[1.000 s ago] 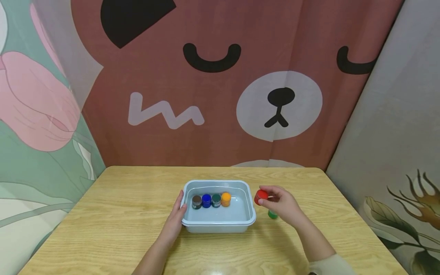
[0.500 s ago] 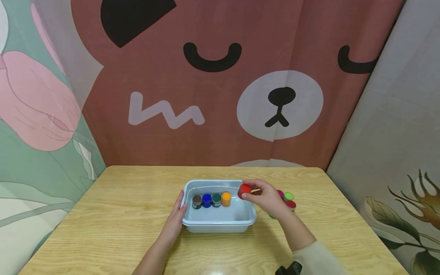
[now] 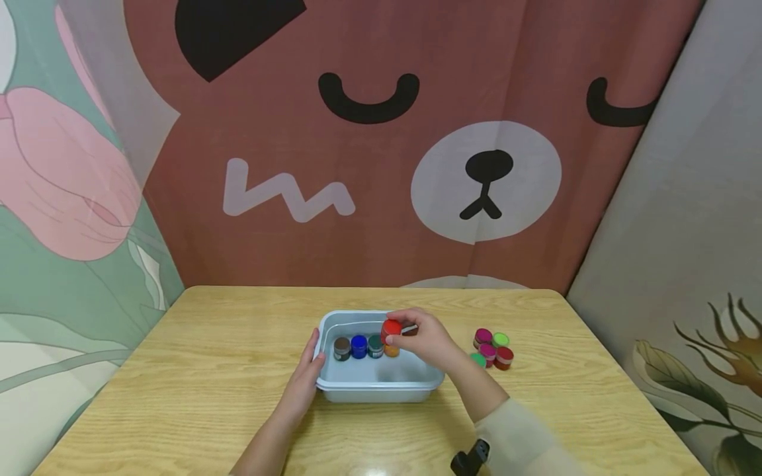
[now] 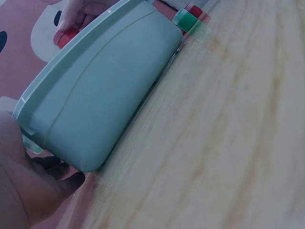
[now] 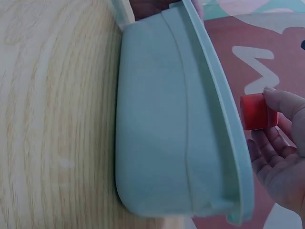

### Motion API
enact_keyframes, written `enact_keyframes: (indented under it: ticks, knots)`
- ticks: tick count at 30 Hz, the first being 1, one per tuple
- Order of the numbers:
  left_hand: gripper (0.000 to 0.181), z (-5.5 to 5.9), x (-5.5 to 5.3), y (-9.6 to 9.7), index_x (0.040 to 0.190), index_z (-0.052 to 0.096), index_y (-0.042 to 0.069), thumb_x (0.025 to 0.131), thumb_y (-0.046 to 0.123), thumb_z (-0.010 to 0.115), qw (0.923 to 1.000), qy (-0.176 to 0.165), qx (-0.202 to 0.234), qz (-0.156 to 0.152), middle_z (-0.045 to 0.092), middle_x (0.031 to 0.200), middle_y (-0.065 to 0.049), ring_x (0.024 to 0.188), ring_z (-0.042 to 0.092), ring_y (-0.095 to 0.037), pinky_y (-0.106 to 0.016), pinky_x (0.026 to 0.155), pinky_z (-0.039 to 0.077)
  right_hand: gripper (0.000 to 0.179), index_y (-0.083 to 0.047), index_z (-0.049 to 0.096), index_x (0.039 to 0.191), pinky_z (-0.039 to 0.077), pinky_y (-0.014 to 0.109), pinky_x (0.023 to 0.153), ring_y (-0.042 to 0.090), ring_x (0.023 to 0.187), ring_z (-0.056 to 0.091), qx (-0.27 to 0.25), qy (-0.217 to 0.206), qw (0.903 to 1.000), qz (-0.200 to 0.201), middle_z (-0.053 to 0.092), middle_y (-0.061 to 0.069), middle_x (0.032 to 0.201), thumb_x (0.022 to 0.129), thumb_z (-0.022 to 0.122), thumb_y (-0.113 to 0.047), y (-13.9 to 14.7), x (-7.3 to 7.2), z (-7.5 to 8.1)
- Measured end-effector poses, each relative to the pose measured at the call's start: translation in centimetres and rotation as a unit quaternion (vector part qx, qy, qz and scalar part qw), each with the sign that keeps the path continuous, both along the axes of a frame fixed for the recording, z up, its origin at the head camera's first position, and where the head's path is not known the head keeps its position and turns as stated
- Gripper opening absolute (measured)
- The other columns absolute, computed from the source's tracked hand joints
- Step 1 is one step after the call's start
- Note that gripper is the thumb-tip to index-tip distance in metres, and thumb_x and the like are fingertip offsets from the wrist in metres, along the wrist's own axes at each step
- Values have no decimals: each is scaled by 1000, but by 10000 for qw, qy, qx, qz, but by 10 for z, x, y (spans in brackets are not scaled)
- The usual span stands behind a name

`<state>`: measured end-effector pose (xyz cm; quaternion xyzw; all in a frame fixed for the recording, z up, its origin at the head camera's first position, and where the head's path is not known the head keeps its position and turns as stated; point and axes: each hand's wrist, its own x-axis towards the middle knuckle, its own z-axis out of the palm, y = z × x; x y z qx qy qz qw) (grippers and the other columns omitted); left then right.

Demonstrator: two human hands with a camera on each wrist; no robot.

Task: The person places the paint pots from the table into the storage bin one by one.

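Observation:
A light blue plastic tub [image 3: 381, 395] holds a row of small paint jars: a brown one [image 3: 342, 349], a blue one [image 3: 359, 347], a dark green one [image 3: 375, 347] and an orange one [image 3: 391, 351]. My left hand [image 3: 302, 378] holds the tub's left end, thumb at the rim and fingers outside and below it, as the left wrist view also shows. With thumb and fingertips, my right hand [image 3: 425, 338] pinches a red paint jar [image 3: 391, 329]. That jar is above the tub, overlapping the orange one in the head view; the right wrist view shows the red jar [image 5: 254, 111] beyond the rim.
Right of the tub, several more jars are grouped on the wooden table [image 3: 208, 370]: magenta [image 3: 483, 338], light green [image 3: 501, 339], dark red [image 3: 503, 357] and green [image 3: 478, 360]. A bear-print curtain [image 3: 381, 258] hangs behind the table.
My right hand has carried the red jar leftward from beside the tub to over the orange jar. The jars on the right have come into view. My left hand stays on the tub.

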<state>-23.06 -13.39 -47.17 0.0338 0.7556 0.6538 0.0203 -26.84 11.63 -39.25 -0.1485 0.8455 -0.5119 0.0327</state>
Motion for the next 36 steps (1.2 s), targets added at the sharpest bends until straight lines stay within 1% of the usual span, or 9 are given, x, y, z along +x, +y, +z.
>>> enact_keyframes:
  ticks: [5, 8, 12, 19, 23, 26, 29, 32, 36]
  knots:
    - [59, 0, 0, 0, 159, 10, 18, 106, 28, 34, 10000, 6, 43, -3, 6, 166, -13, 152, 0, -41, -67, 118, 1, 42, -6, 66, 124, 60, 33, 81, 22, 97, 65, -94, -61, 9999, 50, 63, 10, 118, 85, 77, -18, -15, -4, -3]
    - [59, 0, 0, 0, 159, 10, 17, 106, 27, 34, 10000, 12, 39, -5, 6, 166, -14, 152, 1, -41, -67, 118, 1, 43, -6, 66, 124, 60, 31, 76, 22, 98, 65, -137, -132, 9998, 70, 62, 10, 120, 84, 78, -18, -24, -6, -5]
    - [58, 0, 0, 1, 159, 11, 18, 106, 26, 34, 10000, 0, 37, -7, 7, 166, -15, 152, 2, -42, -67, 119, 2, 44, -3, 66, 123, 58, 28, 70, 23, 99, 66, -83, -108, 9997, 220, 61, 12, 117, 83, 78, -16, -36, -7, -8]
    - [58, 1, 0, 0, 159, 11, 20, 106, 29, 33, 10000, -84, -39, -17, 6, 166, -14, 152, 2, -42, -68, 118, 2, 43, -3, 67, 122, 54, 25, 76, 21, 99, 62, 441, 183, 9975, 513, 68, 10, 111, 82, 78, -15, -56, -12, -14]
    - [58, 1, 0, 0, 159, 11, 20, 106, 29, 33, 9999, -113, -35, -19, 6, 166, -13, 152, 1, -41, -68, 118, 2, 43, -2, 68, 121, 53, 25, 78, 19, 97, 61, 578, 177, 9966, 563, 69, 11, 109, 80, 79, -14, -66, -16, -19]
    - [58, 0, -1, 0, 159, 11, 19, 106, 28, 34, 10000, -68, 19, -24, 7, 166, -14, 152, 2, -41, -68, 118, 2, 44, -3, 68, 121, 52, 26, 82, 18, 96, 60, 679, 89, 9961, 562, 69, 10, 110, 79, 80, -13, -71, -18, -24]
    - [58, -1, -1, 0, 159, 12, 17, 106, 25, 34, 10000, 40, 62, -39, 8, 165, -16, 152, 3, -42, -67, 118, 3, 46, -5, 68, 122, 53, 30, 87, 18, 98, 60, 808, -32, 9950, 584, 68, 10, 113, 79, 80, -14, -75, -19, -27]
    - [58, -2, -1, 1, 159, 13, 18, 106, 25, 34, 10000, 62, 67, -12, 9, 165, -16, 152, 4, -41, -66, 119, 3, 45, -6, 67, 123, 52, 34, 90, 18, 99, 59, 926, -203, 9934, 640, 68, 8, 115, 81, 79, -13, -77, -20, -28]
    - [58, -1, 0, 0, 159, 13, 20, 106, 26, 34, 10000, -20, 31, 18, 9, 166, -14, 152, 4, -40, -66, 119, 4, 41, -5, 69, 119, 52, 31, 87, 15, 95, 59, 996, -232, 9918, 761, 70, 8, 111, 80, 80, -11, -81, -23, -30]
